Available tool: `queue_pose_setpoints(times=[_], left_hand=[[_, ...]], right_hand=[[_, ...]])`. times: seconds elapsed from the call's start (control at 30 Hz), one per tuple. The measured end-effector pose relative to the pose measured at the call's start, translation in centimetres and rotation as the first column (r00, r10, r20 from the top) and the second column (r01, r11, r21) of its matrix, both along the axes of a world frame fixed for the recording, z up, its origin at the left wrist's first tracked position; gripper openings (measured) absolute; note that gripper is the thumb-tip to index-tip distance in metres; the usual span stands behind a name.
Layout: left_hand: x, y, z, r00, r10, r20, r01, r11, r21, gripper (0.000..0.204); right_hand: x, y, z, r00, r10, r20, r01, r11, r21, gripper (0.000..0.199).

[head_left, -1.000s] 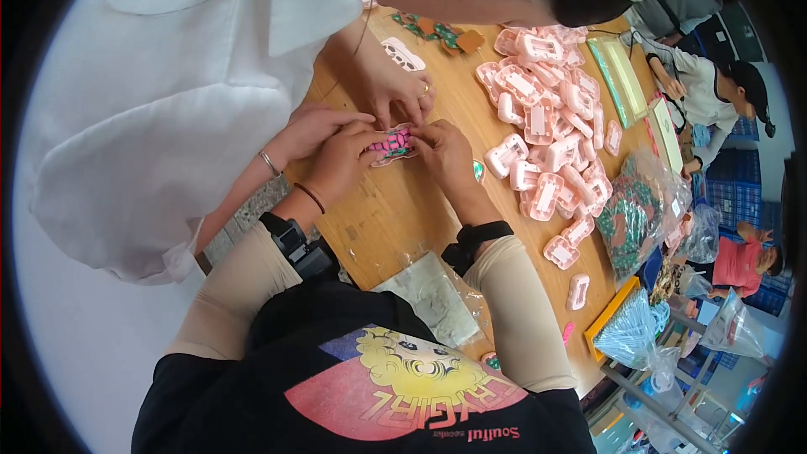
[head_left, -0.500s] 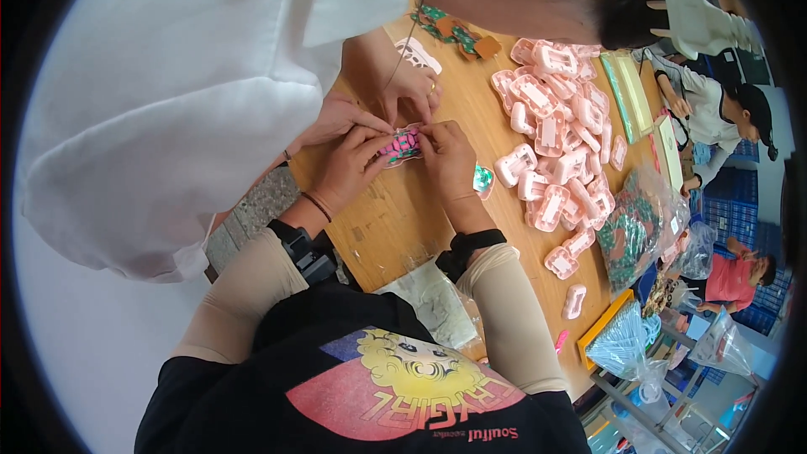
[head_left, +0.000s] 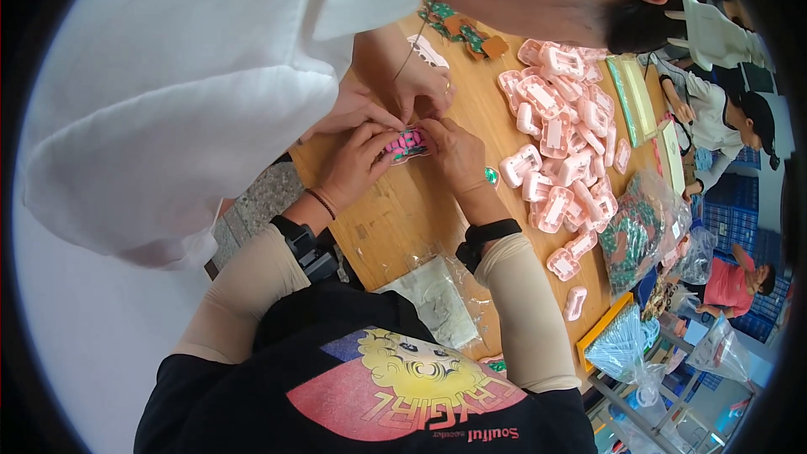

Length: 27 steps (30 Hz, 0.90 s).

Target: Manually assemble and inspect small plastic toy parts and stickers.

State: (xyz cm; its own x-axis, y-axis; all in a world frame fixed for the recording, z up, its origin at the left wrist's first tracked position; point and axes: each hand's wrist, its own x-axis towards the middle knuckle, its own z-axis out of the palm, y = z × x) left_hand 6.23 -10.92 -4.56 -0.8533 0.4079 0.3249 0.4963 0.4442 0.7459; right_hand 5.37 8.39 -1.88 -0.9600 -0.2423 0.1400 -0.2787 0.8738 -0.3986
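Both my hands work on a small pink plastic shell [head_left: 409,160] with a green circuit board and a magenta rubber button pad [head_left: 407,144] in it. My left hand [head_left: 355,166] pinches its left end. At its right end, my right hand [head_left: 458,155] presses with bent fingers that partly cover it. A co-worker's hands [head_left: 418,84] reach in from the far side, fingertips close to the same shell. Just right of my right hand lies a small green board piece [head_left: 491,175], partly hidden by the hand.
A heap of pink plastic shells [head_left: 555,118] covers the table's right side. Green boards [head_left: 461,32] lie at the back. A bag of green boards [head_left: 635,231], an orange-rimmed tray [head_left: 607,328] and a clear plastic bag [head_left: 433,303] lie around. A white-clad co-worker [head_left: 193,118] leans in at left.
My right hand has shifted slightly right and down, covering more of the small green board piece. The co-worker's hands and head have moved a little to the right.
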Motion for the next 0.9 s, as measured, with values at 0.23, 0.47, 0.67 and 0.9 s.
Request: queue_pose_setpoints(times=[0.23, 0.47, 0.67, 0.9], left_hand=[[0.2, -0.1, -0.3, 0.999, 0.016, 0.029, -0.016, 1.0, 0.004, 0.031], [0.4, 0.0, -0.3, 0.998, 0.061, 0.022, -0.062, 0.997, 0.044, 0.026], [0.3, -0.1, -0.4, 0.997, 0.07, 0.028, -0.072, 0.996, 0.049, 0.023], [0.2, 0.7, 0.2, 0.988, 0.147, 0.054, -0.149, 0.988, 0.039, 0.019]], right_hand=[[-1.1, 0.5, -0.8, 0.997, 0.069, -0.044, -0.068, 0.997, 0.033, 0.011], [-0.9, 0.4, -1.1, 0.995, 0.059, -0.076, -0.059, 0.998, 0.004, 0.009], [-0.8, 0.3, -0.9, 0.996, 0.047, -0.07, -0.049, 0.999, -0.019, 0.009], [-0.8, 0.1, -0.7, 0.997, 0.057, -0.057, -0.058, 0.998, -0.006, 0.01]])
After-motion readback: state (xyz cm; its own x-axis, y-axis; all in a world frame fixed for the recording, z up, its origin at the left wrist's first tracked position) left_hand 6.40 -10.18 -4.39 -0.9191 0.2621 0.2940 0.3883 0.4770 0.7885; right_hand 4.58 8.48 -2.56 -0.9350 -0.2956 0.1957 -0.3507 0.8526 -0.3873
